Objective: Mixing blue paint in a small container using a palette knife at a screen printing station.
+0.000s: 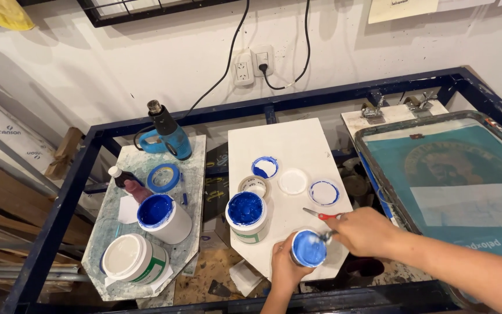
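We have the small cup of light blue paint at six o'clock on the white board, our left hand wrapped around its side while our right hand grips a stirring tool dipped in at the cup's three o'clock rim. This looks like the mixing step. The open jar of dark blue paint stands just at ten o'clock; any further stirring calls for a firm hold on the cup.
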